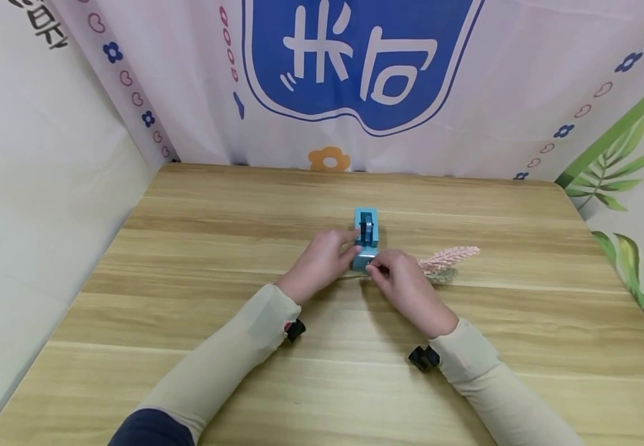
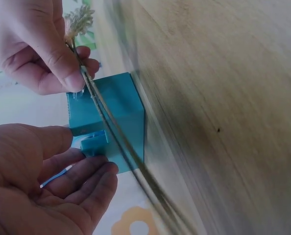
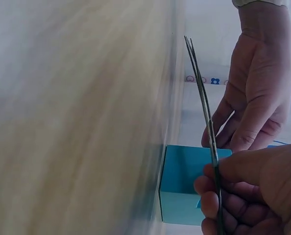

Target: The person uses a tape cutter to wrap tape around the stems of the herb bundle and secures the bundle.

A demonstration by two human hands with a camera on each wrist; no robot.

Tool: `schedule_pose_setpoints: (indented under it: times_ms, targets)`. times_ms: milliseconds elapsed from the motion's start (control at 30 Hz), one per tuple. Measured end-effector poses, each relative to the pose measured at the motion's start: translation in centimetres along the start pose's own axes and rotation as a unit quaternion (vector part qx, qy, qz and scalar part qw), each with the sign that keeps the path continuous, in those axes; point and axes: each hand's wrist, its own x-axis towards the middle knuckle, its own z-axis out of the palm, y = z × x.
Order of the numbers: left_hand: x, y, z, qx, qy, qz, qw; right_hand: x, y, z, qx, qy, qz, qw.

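A blue-teal tape dispenser (image 1: 374,214) stands on the wooden table, its roll seat showing in the head view. My left hand (image 1: 322,260) holds it from the left, with thumb and fingers around its middle part. Between thumb and fingers, my right hand (image 1: 408,288) pinches the thin stems (image 2: 106,115) of artificial flowers just in front of the dispenser. Their pink and greyish-green heads (image 1: 447,260) stick out beyond the right hand. In the left wrist view, a small clear bit, apparently tape (image 2: 78,93), shows at the right thumb tip. The right hand's fingers partly hide the stems.
The wooden table (image 1: 216,248) reaches back to a printed cloth (image 1: 199,74) with a blue emblem. Black wrist devices (image 1: 295,329) hang under both sleeves. A white wall cloth (image 1: 37,155) borders the left side, a leaf-patterned one (image 1: 634,204) the right.
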Motion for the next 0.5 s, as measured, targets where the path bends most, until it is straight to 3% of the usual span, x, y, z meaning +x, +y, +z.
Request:
schedule_pose_setpoints:
  times_ms: [233,500]
  targets:
    - [-0.1,0.0,0.2,-0.002,0.013,0.004,0.9999,-0.4,-0.3,-0.3,0.007,0.001,0.005,1.0]
    - [-1.7,-0.1,0.5,0.004,0.095,0.065,0.9933,-1.2,-0.8,-0.8,0.005,0.036,-0.003,0.9993]
